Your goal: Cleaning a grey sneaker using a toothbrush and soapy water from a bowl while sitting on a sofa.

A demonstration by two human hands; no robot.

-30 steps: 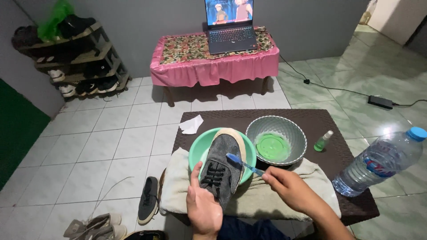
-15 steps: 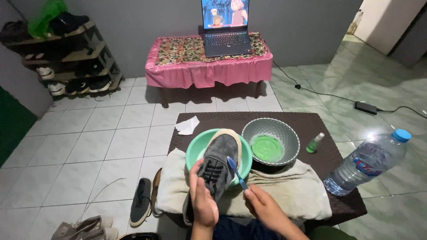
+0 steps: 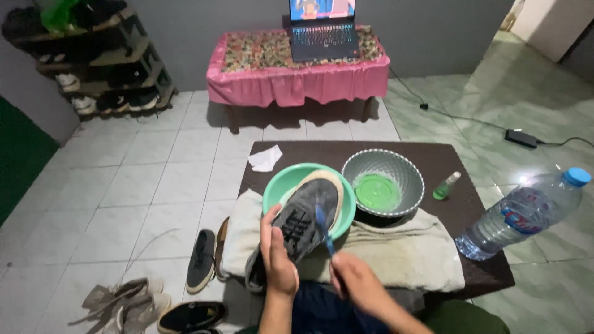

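The left hand (image 3: pixel 278 256) clasps the side of a dark grey sneaker (image 3: pixel 301 221), fingers curled around its upper, and holds it tilted over the teal basin (image 3: pixel 281 182) so that the toe rests inside the basin and the heel hangs toward the person. The right hand (image 3: pixel 359 286) pinches the handle of a blue toothbrush (image 3: pixel 323 226), whose head lies on the sneaker's laces. A second ago that hand was out to the right of the basin with the brush slanting in from the side; half a second ago it had drawn closer. Now it sits just below the basin and the brush stands nearly upright along the shoe, so the scrubbing looks to be running lengthwise along the upper rather than across it. The sneaker itself has barely shifted in the basin. Just right of the basin stands a grey bowl (image 3: pixel 405 170) with green liquid; a beige towel (image 3: pixel 396 260) lies beneath both.
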